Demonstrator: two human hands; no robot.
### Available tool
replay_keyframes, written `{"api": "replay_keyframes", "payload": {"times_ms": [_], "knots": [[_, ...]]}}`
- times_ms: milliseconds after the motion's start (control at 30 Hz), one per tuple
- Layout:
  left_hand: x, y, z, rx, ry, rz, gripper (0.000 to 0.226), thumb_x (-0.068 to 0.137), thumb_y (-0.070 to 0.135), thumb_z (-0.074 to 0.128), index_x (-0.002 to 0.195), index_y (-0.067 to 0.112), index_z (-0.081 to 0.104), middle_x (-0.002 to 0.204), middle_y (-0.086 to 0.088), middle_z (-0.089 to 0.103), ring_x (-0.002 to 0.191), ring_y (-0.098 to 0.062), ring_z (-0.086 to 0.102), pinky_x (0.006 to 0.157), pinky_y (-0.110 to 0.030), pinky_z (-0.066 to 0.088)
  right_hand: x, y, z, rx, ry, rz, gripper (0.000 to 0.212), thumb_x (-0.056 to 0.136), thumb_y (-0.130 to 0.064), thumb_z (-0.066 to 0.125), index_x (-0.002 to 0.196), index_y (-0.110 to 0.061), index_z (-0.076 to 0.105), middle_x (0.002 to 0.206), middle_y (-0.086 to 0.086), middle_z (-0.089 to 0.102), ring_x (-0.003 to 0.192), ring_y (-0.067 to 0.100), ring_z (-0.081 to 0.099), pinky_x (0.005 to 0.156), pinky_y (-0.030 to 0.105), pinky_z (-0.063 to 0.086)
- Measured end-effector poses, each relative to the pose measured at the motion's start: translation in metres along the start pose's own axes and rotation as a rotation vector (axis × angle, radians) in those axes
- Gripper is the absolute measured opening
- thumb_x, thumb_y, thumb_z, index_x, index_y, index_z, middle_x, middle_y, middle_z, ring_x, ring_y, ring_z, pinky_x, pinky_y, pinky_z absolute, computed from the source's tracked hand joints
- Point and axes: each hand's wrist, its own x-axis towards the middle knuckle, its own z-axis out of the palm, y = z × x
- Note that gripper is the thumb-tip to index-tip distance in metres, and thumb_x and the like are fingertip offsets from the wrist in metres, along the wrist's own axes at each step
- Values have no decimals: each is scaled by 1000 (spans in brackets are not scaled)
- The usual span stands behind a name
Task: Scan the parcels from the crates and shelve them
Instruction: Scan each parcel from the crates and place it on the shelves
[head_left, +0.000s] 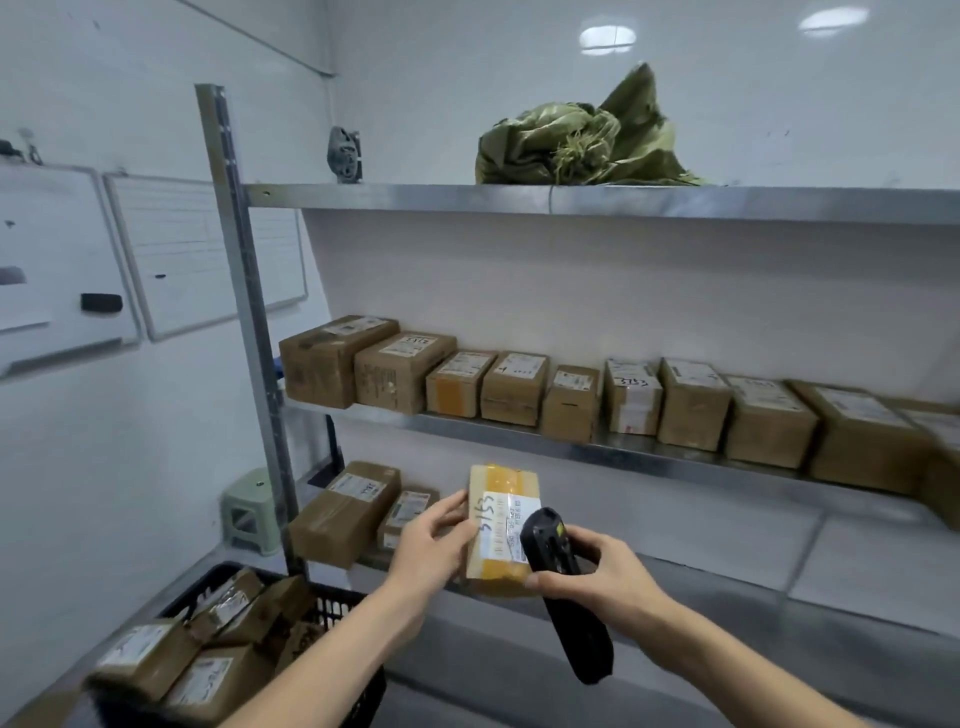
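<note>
Far left: whiteboards (62, 260) on the wall, green stool (248, 512) in the corner past the shelf upright (244, 312). Black crate (332, 613) low left, heaped with boxed parcels (156, 660), some riding over its rim.

Left hand (431, 545) grips the left edge of a taped parcel (496, 525), held in the air before the lower shelf (675, 525), label up. Right hand (613, 577) is wrapped round a black scanner (563, 582), head against the parcel's label.

Lower shelf: two boxes (353, 509) at its left end, bare surface to the right. Middle shelf (519, 434): box row (571, 395) nearly edge to edge. Top shelf: green sack (582, 140).
</note>
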Motion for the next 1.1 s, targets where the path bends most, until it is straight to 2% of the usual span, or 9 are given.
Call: {"api": "replay_keyframes", "payload": {"times_ms": [100, 267, 400, 533, 600, 733, 833, 967, 1100], "knots": [[-8, -4, 6, 140, 19, 64, 24, 96, 20, 66, 118, 29, 66, 112, 8, 71, 104, -9, 68, 88, -39, 60, -20, 7, 5, -17, 2, 31, 46, 74, -24, 95, 113, -34, 73, 101, -23, 77, 94, -3, 72, 75, 10, 53], [-21, -7, 11, 244, -22, 126, 15, 94, 29, 70, 108, 32, 70, 108, 10, 73, 99, -5, 69, 69, -17, 56, -46, 9, 7, -18, 40, 30, 42, 76, -23, 93, 112, -32, 74, 103, -19, 78, 96, -2, 72, 75, 9, 51], [-30, -7, 13, 226, -224, 30, 38, 94, 22, 68, 127, 41, 63, 120, 10, 70, 111, -14, 66, 75, -25, 59, -64, 11, 4, -43, 60, 55, 42, 75, -24, 93, 111, -34, 74, 103, -17, 79, 96, 2, 73, 79, 13, 54], [-39, -3, 17, 228, -286, 26, 43, 95, 16, 68, 132, 37, 62, 116, -5, 67, 106, -24, 67, 72, -29, 61, -76, 10, -3, -135, 80, 70, 42, 73, -28, 94, 108, -37, 73, 102, -16, 79, 95, 5, 74, 85, 21, 59], [-43, -2, 19, 259, -276, 59, 45, 93, 17, 71, 134, 35, 63, 114, -5, 68, 104, -24, 68, 69, -29, 61, -78, 8, -7, -277, 80, 65, 46, 69, -37, 92, 111, -37, 74, 100, -15, 79, 92, 7, 74, 89, 29, 61], [-48, 3, 18, 381, -286, 135, 46, 91, 21, 73, 133, 35, 63, 112, 2, 67, 101, -14, 66, 64, -22, 58, -77, 3, -21, -764, 121, 78, 53, 54, -61, 79, 100, -36, 69, 85, -13, 74, 79, 7, 68, 72, 32, 59], [-50, 6, 15, 442, -277, 149, 46, 91, 27, 74, 135, 33, 62, 109, 4, 68, 100, -11, 66, 72, -25, 61, -78, -3, -31, -1022, 102, 110, 52, 55, -59, 77, 94, -29, 62, 85, -10, 69, 79, 13, 65, 59, 28, 47], [-52, 6, 10, 487, -249, 157, 48, 90, 30, 74, 136, 31, 61, 108, 6, 68, 101, -8, 65, 81, -30, 61, -80, -12, -35, -1191, 79, 146, 49, 58, -51, 79, 95, -25, 62, 87, -6, 68, 78, 20, 61, 56, 28, 39], [-53, 4, 9, 485, -248, 145, 50, 91, 29, 74, 138, 29, 58, 111, 4, 68, 103, -11, 65, 72, -24, 61, -81, -17, -33, -1264, 69, 163, 48, 60, -48, 80, 96, -22, 63, 87, -4, 67, 78, 22, 59, 55, 28, 36]]}}
